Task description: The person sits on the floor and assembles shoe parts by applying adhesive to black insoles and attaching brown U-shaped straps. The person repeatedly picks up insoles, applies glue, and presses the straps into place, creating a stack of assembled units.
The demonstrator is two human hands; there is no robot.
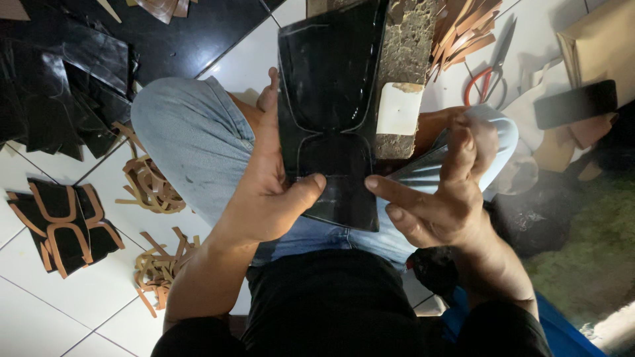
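Right, white tile floor, dim room, person seated w/ jeans knee up. Left hand grips black leather sheet, thumb pressed on its lower edge, sheet lying over knee & a rough block. Right hand holds a pale blue sole, forefinger out toward sheet. Tan offcuts left, red-handled scissors right; little free floor betw piles

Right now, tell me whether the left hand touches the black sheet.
Touching: the head view shows the left hand gripping the black sheet, thumb pressed on its face.
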